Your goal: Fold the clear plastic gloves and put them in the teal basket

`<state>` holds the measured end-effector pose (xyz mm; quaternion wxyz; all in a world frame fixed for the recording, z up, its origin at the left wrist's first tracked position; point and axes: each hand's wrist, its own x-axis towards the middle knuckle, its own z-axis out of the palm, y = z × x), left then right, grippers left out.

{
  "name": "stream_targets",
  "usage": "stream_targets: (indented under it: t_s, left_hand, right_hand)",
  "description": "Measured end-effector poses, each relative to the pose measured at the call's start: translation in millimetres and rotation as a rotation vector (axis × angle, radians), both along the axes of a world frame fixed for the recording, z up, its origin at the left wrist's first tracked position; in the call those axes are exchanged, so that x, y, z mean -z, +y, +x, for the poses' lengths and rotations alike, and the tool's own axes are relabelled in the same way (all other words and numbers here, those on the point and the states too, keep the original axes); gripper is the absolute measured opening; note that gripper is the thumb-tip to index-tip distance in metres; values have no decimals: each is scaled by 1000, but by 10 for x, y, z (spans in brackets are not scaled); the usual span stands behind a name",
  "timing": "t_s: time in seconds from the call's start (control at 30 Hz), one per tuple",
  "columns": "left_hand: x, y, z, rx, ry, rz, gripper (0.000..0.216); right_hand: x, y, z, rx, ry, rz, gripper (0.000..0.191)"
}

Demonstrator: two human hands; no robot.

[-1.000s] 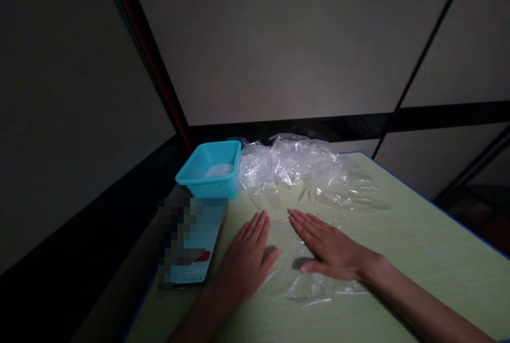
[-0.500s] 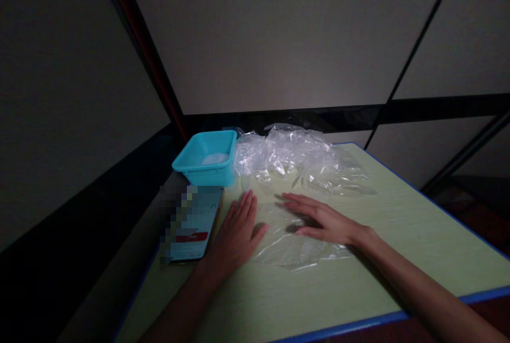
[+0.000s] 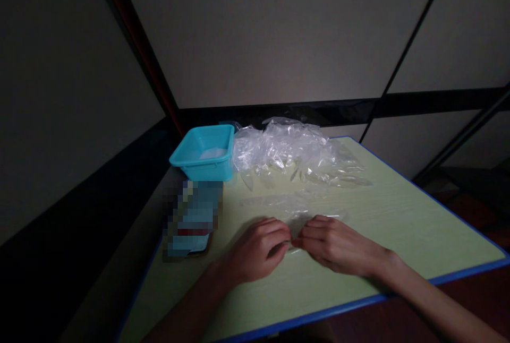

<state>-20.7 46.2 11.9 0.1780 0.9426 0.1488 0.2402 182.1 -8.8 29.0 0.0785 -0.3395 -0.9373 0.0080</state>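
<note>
A clear plastic bag (image 3: 297, 205) lies on the pale green table, its near edge between my two hands. My left hand (image 3: 263, 247) is closed at that near edge, fingers curled and thumb tucked under. Facing it, my right hand (image 3: 332, 242) is closed too, its fingertips pinching the same edge close to the left fingertips. The bit of plastic inside the fingers is mostly hidden. Behind them, a heap of crumpled clear plastic bags (image 3: 287, 144) rests along the back of the table.
A turquoise basket (image 3: 211, 170) with something white inside stands at the back left. In front of it lies a phone (image 3: 197, 242), partly blurred out. The table (image 3: 398, 215) has a blue edge and meets a panelled wall (image 3: 279, 40) behind.
Both hands have come together from lying spread flat on the plastic bag and have closed on its near edge. The bag's near part is now gathered between the fingers.
</note>
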Motion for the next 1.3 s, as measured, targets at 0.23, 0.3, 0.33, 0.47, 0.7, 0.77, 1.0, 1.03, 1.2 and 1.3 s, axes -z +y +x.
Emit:
stream_targets:
  t_s: [0.23,0.3,0.33,0.47,0.7,0.77,1.0,1.03,1.2,1.3]
  left_hand:
    - [20,5,-18,-40,27,-25,26]
    - [22,7,-12,-25,35,-28,21]
    - [23,7,-6,-24,36,-26,18]
    - [28,0,20,-58,10,-29,8]
    - [13,-7,35,-56,-12,-47,12]
    - [16,-4,36,-55,-11,-61,12]
    - [69,12,35,-41,-35,-67,13]
    - [69,11,33,-43,-33,-69,14]
    - [27,2,30,-47,-26,-75,15]
    - [4,-5,29,-44,-14,-74,15]
  right_hand:
    - [166,29,51,136,346,-52,23]
    - [189,35,68,180,446,-81,23]
    - [193,35,74,195,485,-96,25]
    - [176,30,71,212,544,-131,29]
    - [138,14,58,251,525,-129,30]
    - [137,11,61,236,547,-154,32]
    - [182,-5,24,178,413,-102,52]
    - [184,-8,19,171,411,-99,49]
    - [174,-23,60,173,566,-95,47]
    - [179,-32,101,208,681,-118,45]
